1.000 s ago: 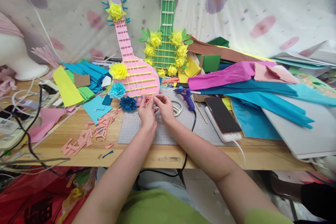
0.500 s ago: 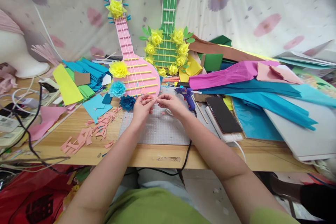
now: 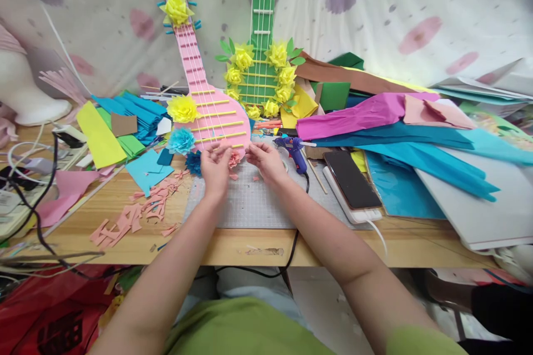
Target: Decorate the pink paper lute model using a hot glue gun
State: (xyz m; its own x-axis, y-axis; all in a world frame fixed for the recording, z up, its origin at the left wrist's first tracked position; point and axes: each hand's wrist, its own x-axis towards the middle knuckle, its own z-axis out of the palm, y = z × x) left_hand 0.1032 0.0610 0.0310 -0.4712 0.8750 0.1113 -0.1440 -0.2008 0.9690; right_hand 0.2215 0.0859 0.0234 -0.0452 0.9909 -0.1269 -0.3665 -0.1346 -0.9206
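Observation:
My left hand (image 3: pixel 214 165) and my right hand (image 3: pixel 267 162) meet over a grey cutting mat (image 3: pixel 254 205), at the lower edge of a pink paper guitar (image 3: pixel 216 122). Between their pinched fingertips sits a small pink paper flower (image 3: pixel 234 160); both hands are closed on it. A few pink scraps lie on the mat just below it. On the guitar's left side sit a yellow paper flower (image 3: pixel 183 108), a light blue flower (image 3: pixel 180 141) and a dark blue flower (image 3: pixel 194 162), the last partly hidden behind my left hand.
A blue glue gun (image 3: pixel 295 151) and a phone (image 3: pixel 348 178) lie right of my hands. A green paper guitar (image 3: pixel 261 39) with yellow flowers leans at the back. Coloured paper sheets (image 3: pixel 395 127) pile up right, pink cuttings (image 3: pixel 137 211) and cables (image 3: pixel 29 188) left.
Both hands have moved a little away from me, up to the pink guitar's lower edge, and the pink piece between them now shows as a small flower.

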